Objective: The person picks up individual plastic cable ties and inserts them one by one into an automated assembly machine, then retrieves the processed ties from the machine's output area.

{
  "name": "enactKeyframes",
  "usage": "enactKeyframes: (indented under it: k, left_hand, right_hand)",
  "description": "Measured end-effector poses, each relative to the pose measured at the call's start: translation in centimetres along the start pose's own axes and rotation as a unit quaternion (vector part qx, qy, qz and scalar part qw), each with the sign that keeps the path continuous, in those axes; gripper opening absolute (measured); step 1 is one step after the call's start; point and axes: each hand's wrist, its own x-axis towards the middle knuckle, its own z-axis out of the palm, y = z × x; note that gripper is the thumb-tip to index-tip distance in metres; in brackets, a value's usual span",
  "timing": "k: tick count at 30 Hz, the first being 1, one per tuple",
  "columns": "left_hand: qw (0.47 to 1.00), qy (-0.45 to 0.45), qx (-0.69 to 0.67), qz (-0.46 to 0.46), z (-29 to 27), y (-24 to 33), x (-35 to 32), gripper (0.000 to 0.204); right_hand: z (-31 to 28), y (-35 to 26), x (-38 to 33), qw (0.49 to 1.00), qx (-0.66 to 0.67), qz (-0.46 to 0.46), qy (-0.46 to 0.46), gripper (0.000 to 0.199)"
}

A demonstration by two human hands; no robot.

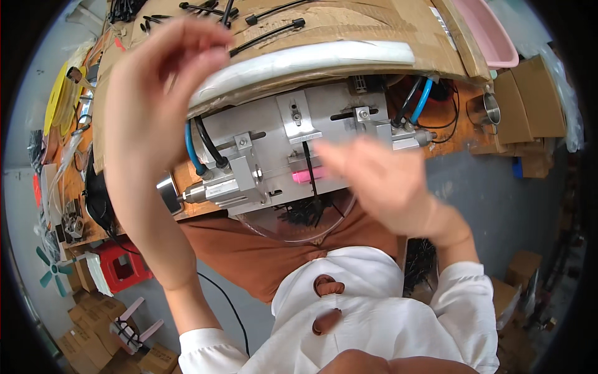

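My left hand (171, 75) is raised over the left of the cardboard, blurred. Its fingers are curled, with a gap between them and the thumb. A black rod (228, 11) lies close to its fingertips; no grip on it shows. My right hand (389, 184) hovers over the right side of a metal clamping fixture (330, 128), its curled fingers smeared by motion. Beside its foremost fingertip, a thin black rod (310, 167) runs down from the fixture's central metal block (298, 118), passing over a pink piece (306, 175). Whether that hand touches the rod cannot be made out.
Several black rods with thicker ends (271, 36) lie on the cardboard (349, 22), behind a white padded strip (311, 57). Blue hoses (422, 100) reach the fixture's sides. A clear bowl (274, 229) of black pieces sits below. A metal cup (483, 111) stands right.
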Motion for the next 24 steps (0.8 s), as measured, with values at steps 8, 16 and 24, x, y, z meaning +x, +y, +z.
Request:
enactKeyframes:
  k: [8,16,24]
  left_hand:
    - [0.987,-0.009,0.161,-0.003,11.4,4.9,-15.4,0.065]
    - [0.982,-0.057,0.169,-0.069,14.0,4.1,-16.2,0.073]
    - [0.975,0.024,0.208,0.079,8.3,3.4,-7.4,0.054]
  right_hand:
    - [1.3,10.0,14.4,0.975,-0.17,-0.128,-0.056,0.027]
    - [-6.1,5.6,6.9,0.954,0.22,0.205,0.008,0.02]
    - [0.8,-1.9,-6.2,0.995,0.072,0.06,0.043,0.052]
